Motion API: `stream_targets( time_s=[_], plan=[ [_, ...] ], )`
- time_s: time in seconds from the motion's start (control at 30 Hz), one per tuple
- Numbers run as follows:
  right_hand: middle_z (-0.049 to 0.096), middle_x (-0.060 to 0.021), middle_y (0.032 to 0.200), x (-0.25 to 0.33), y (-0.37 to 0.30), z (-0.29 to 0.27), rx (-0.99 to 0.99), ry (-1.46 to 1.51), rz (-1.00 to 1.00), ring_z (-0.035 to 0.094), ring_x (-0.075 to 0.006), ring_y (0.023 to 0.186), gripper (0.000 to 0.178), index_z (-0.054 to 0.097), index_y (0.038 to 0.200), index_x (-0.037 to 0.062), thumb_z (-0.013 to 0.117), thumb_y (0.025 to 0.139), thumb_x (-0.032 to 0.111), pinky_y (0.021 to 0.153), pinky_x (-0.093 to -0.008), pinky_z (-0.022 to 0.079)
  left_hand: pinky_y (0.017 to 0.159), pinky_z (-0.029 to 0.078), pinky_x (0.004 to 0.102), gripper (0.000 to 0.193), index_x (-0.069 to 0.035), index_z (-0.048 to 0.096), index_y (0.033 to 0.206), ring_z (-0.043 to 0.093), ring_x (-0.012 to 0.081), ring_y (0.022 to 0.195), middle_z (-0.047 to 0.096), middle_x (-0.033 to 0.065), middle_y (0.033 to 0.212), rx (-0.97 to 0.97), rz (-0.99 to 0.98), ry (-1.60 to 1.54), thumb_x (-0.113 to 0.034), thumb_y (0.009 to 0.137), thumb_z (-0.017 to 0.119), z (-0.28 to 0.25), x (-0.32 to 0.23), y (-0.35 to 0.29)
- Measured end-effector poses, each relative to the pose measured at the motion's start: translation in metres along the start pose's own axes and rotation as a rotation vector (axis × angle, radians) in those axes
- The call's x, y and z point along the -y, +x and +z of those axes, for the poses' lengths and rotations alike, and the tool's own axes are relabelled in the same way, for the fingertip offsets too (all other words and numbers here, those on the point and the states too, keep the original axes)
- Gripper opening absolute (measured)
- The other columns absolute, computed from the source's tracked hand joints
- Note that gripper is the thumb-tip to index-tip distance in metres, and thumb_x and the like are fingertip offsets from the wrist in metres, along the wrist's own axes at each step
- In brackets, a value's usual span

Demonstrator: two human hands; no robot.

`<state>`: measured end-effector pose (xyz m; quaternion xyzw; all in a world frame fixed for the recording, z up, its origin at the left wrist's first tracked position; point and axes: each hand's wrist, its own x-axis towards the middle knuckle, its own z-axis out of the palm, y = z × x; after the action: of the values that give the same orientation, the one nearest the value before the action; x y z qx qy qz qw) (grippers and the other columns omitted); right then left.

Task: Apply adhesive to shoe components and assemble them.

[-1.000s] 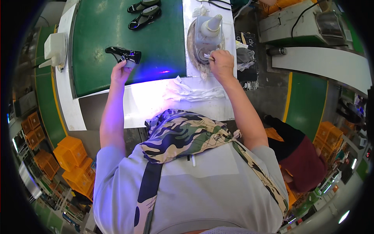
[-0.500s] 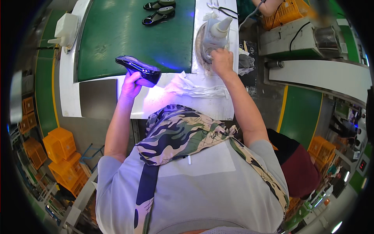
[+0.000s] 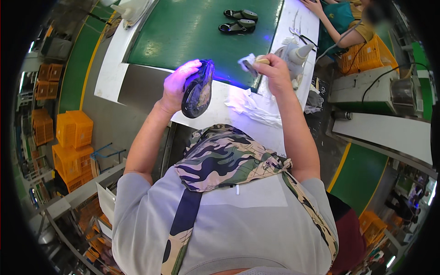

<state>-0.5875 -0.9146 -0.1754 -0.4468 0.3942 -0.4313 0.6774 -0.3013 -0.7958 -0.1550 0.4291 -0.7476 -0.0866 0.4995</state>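
My left hand (image 3: 176, 87) is closed around a glossy black shoe (image 3: 198, 94), tipped upright above the near edge of the white table. Purple light falls on that hand and the shoe. To the right, my right hand (image 3: 277, 75) pinches a small tan-ended tool with a ragged grey-white tip (image 3: 249, 63); its exact kind is unclear. The tip is apart from the shoe and points toward it. Behind my right hand stands a white squeeze bottle (image 3: 300, 53) with a cone nozzle. A crumpled white cloth (image 3: 254, 107) lies on the table between my arms.
A pair of black strapped shoes (image 3: 238, 26) sits on the green belt (image 3: 183, 36). Pliers (image 3: 300, 35) lie at the table's right side. A co-worker's arm (image 3: 332, 30) shows beyond, near an orange crate (image 3: 369, 55). Orange crates (image 3: 73, 128) are stacked on the left.
My right hand has lifted from beside the bottle and moved left with the small tool. My left hand has turned the shoe from lying sideways to upright. The whole view has shifted.
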Motion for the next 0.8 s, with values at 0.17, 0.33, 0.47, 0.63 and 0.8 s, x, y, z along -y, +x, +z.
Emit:
stream_targets(
  time_s=[0.17, 0.33, 0.47, 0.63, 0.8],
  plan=[
    [0.063, -0.0036, 0.087, 0.011, 0.002, 0.076, 0.278, -0.01, -0.067, 0.059, -0.0111, 0.078, 0.021, 0.059, 0.087, 0.0035, 0.077, 0.077, -0.002, 0.07, -0.0261, 0.048, 0.095, 0.054, 0.0429, 0.048, 0.002, 0.058, 0.112, 0.067, 0.0368, 0.106, 0.067, 0.0211, 0.114, -0.024, 0.069, 0.193, -0.003, 0.07, 0.08, -0.03, -0.034, -0.003],
    [0.059, -0.0012, 0.078, 0.002, 0.005, 0.132, 0.34, 0.094, -0.196, 0.054, -0.0082, 0.069, 0.018, 0.058, 0.081, 0.0027, 0.073, 0.075, -0.005, 0.061, -0.024, 0.047, 0.092, 0.054, 0.0436, 0.047, 0.001, 0.059, 0.111, 0.066, 0.0377, 0.107, 0.066, 0.022, 0.114, -0.023, 0.053, 0.283, -0.004, 0.069, 0.08, -0.055, -0.054, -0.022],
    [0.057, -0.0015, 0.079, -0.018, 0.007, 0.158, 0.464, 0.048, -0.221, 0.053, -0.0087, 0.069, 0.022, 0.053, 0.077, 0.0055, 0.071, 0.074, -0.007, 0.061, -0.0255, 0.047, 0.092, 0.054, 0.043, 0.047, 0.001, 0.059, 0.11, 0.066, 0.0379, 0.107, 0.066, 0.0226, 0.114, -0.061, 0.012, 0.34, -0.004, 0.068, 0.08, -0.073, -0.065, -0.041],
    [0.057, -0.0018, 0.077, -0.019, -0.016, 0.182, 0.638, 0.202, -0.013, 0.053, -0.0099, 0.069, 0.025, 0.053, 0.078, 0.0062, 0.074, 0.072, -0.007, 0.062, -0.0271, 0.047, 0.091, 0.055, 0.0419, 0.047, 0.001, 0.059, 0.11, 0.067, 0.0378, 0.106, 0.066, 0.0224, 0.115, -0.091, -0.066, 0.418, -0.004, 0.068, 0.08, -0.084, -0.068, -0.063],
    [0.061, -0.0029, 0.077, -0.019, -0.029, 0.189, 0.622, 0.108, 0.194, 0.057, -0.0108, 0.069, 0.023, 0.058, 0.082, 0.0026, 0.077, 0.071, -0.006, 0.064, -0.0279, 0.049, 0.089, 0.055, 0.0409, 0.048, 0.001, 0.059, 0.11, 0.067, 0.0365, 0.103, 0.067, 0.0211, 0.113, -0.145, -0.174, 0.455, -0.005, 0.068, 0.08, -0.086, -0.064, -0.083]
  ],
)
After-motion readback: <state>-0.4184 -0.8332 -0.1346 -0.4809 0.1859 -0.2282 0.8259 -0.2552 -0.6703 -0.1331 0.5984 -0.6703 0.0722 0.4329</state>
